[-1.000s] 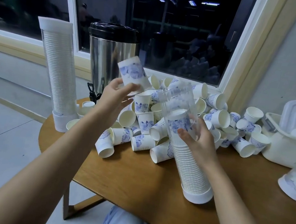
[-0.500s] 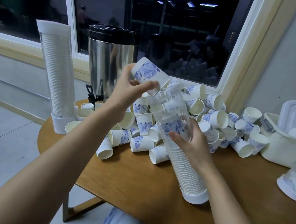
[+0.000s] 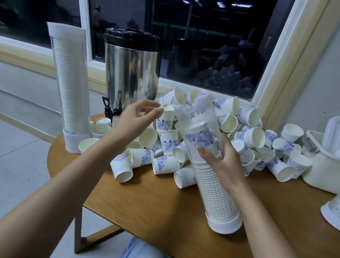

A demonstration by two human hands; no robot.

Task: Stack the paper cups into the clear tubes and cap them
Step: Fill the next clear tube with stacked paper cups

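White-and-blue flowered paper cup, pinched half a second ago by the left hand at the tube's mouth, now sits atop the stack inside the tilted clear plastic tube. That hand hangs empty, fingers loosely spread. The right hand grips the tube's middle. Behind it loose cups lie heaped, with a steel urn, a capped full tube and a white tub around them, on a wooden table under a dark window.

Light was dim and bluish, falling from overhead. Ceiling strip lights mirrored in the dark glass window pane; faint glints sat on the cylindrical steel urn and clear ribbed plastic tube. Edges bowed; the left margin smeared.
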